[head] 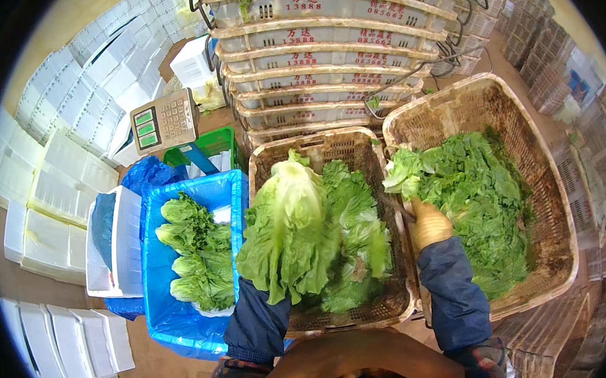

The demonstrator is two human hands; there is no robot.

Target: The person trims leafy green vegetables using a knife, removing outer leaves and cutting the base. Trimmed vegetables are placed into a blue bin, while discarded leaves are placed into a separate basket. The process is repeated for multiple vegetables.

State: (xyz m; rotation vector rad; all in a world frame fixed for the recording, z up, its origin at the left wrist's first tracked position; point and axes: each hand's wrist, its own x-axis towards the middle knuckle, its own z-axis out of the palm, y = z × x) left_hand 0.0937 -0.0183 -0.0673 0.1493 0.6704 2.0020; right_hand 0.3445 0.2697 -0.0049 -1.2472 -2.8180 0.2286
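A large head of leafy lettuce [294,216] is held up over the middle plastic crate [326,140]; my left hand is hidden beneath its leaves. My right hand [430,225], in a yellowish glove, is closed around the handle of a tool, probably a knife [396,207], over the rims where the two crates meet. Loose green leaves [356,227] lie in the middle crate. More leaves [483,208] heap up in the right crate [544,172], with a pale leafy piece [404,174] at its left rim. Several lettuce heads [191,249] lie in the blue-lined box [159,315] at left.
A digital scale display [164,121] stands behind the blue-lined box, near a green crate [226,139]. Tall stacked crates [313,40] rise straight ahead. A white foam box [132,238] stands at left, with stacked foam boxes [60,179] beyond. More crates [547,324] are at lower right.
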